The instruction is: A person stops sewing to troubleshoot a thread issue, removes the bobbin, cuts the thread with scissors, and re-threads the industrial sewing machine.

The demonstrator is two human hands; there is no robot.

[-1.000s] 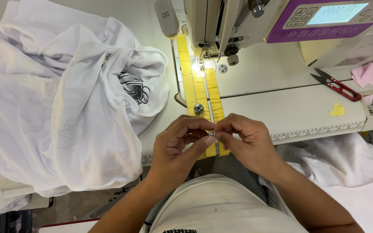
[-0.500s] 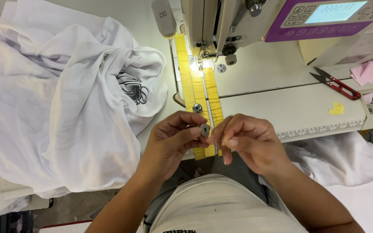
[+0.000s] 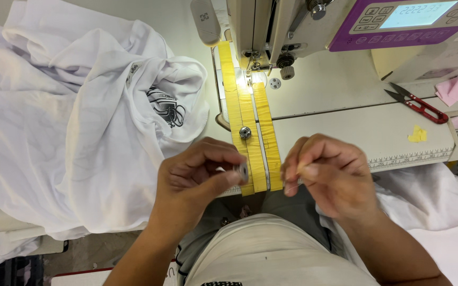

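Your left hand (image 3: pixel 197 177) sits just below the middle of the frame, thumb and forefinger pinched shut on a small metal bobbin (image 3: pixel 243 172), a short, shiny grey cylinder that shows only at your fingertips. Your right hand (image 3: pixel 329 177) is close beside it to the right, apart from the left hand, its thumb and forefinger pressed together on a fine pale thread (image 3: pixel 292 186), so thin that only a faint line shows below your fingers.

Both hands hover over the near edge of the white sewing table (image 3: pixel 345 127), smooth and matte, with a printed ruler strip along its front edge. Between your hands, three strips of yellow tape (image 3: pixel 250 122) run up the table to the needle area of the sewing machine (image 3: pixel 271 32) at top centre; a small round metal knob (image 3: pixel 245 132) sits on the tape. The machine's purple control panel (image 3: pixel 398 21) with its pale screen fills the upper right.

A heap of soft, crumpled white fabric (image 3: pixel 64 116), with a dark print on one fold, covers the left half of the frame. Red-handled thread snips (image 3: pixel 417 103) lie on the table at the right, near a pink scrap (image 3: pixel 454 90) and a small yellow scrap (image 3: pixel 418 135).
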